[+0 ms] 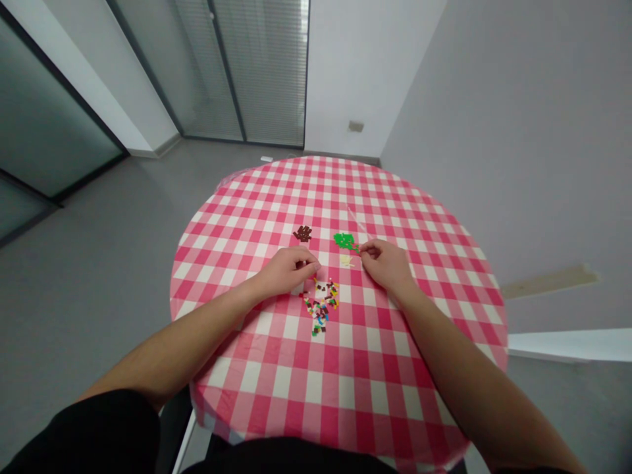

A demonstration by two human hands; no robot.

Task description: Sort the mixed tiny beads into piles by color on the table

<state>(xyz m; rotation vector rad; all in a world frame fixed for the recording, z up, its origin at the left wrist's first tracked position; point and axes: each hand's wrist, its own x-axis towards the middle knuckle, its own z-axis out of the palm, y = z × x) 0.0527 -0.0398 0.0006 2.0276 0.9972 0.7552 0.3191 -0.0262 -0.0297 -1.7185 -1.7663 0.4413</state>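
My left hand (291,268) hovers just above a loose heap of mixed-colour small pieces (320,306), its thumb and fingers drawn together; anything pinched there is too small to make out. On the right, my right hand (386,262) has its fingertips pressed together at the edge of a pile of small green pieces (344,241). Whatever lies between those fingertips cannot be made out. A few cream-coloured pieces (346,261) lie to the left of that hand. Beyond my left hand sits a small pile of dark brown pieces (303,234).
The piles rest on a round table with a red-and-white checked cloth (355,368). A glass partition (266,72) and white walls (518,131) stand around it. A small white object (266,158) lies on the floor past the table's far edge.
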